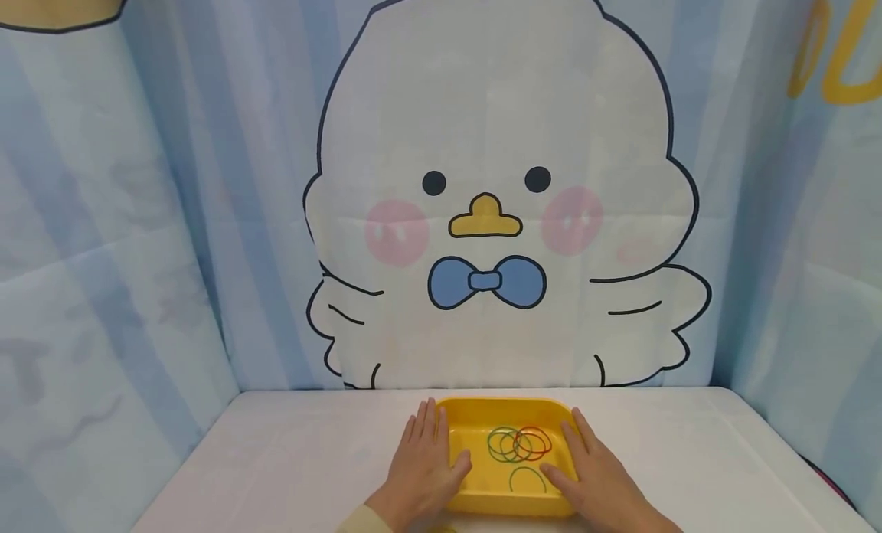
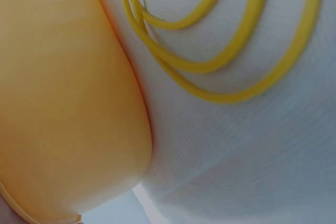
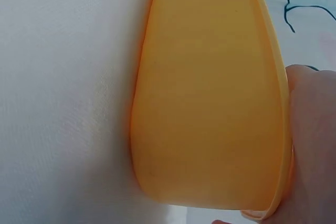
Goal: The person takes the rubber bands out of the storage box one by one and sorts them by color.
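A yellow tray (image 1: pixel 510 505) stands on the white table between my two hands. Along its left side lies my left hand (image 1: pixel 423 468), fingers straight and pointing away, thumb reaching over the rim. My right hand (image 1: pixel 599 472) rests on the right rim, fingers extended and thumb over the tray's inside. In the tray, a green rubber band (image 1: pixel 488 443) and a red rubber band (image 1: pixel 551 444) overlap with others in a cluster. Another green band (image 1: pixel 527 467) lies apart, nearer the front. The right wrist view shows the tray's outer wall (image 3: pixel 210 103) with the hand at its rim.
Several yellow rubber bands (image 2: pixel 226 98) lie on the table close in front of the tray, large in the left wrist view. The white table (image 1: pixel 296 456) extends to both sides. Behind it hangs a pale blue curtain (image 1: pixel 269 211) with a printed cartoon bird.
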A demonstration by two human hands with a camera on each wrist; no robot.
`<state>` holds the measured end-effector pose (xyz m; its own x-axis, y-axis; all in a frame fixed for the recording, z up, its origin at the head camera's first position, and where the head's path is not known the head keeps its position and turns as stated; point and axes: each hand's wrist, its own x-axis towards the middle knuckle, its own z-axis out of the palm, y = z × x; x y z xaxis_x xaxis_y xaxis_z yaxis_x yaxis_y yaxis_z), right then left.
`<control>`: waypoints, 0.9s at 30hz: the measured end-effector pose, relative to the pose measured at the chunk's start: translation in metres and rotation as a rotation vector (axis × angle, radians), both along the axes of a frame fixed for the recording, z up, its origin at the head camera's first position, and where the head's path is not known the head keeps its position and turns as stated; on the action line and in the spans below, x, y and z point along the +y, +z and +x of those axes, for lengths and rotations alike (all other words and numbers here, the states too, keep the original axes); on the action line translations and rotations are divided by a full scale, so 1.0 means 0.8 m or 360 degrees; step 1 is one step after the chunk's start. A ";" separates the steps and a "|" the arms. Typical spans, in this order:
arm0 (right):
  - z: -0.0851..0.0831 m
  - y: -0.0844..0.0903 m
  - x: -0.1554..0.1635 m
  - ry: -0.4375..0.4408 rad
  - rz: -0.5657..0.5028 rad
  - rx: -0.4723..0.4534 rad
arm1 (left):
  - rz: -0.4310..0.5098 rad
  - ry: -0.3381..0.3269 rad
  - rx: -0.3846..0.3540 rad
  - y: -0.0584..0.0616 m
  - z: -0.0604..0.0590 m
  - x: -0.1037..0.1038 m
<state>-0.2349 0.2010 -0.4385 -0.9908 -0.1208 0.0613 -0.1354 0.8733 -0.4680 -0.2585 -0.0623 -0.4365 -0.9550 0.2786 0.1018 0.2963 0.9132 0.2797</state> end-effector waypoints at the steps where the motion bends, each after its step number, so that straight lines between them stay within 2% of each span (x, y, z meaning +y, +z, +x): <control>1: 0.000 0.000 0.001 0.0006 -0.0008 -0.0002 | -0.0006 0.0001 0.0001 0.000 -0.001 0.000; 9: -0.002 0.007 0.004 0.0014 -0.0013 0.0027 | -0.0016 0.0018 -0.0027 0.001 -0.001 0.002; 22: -0.012 0.030 0.007 0.0008 0.0149 0.0221 | -0.0052 0.0013 -0.0026 0.001 -0.002 0.002; 27: -0.016 0.045 0.004 0.0012 0.0143 0.0319 | -0.0063 0.0026 -0.0032 0.002 -0.003 0.003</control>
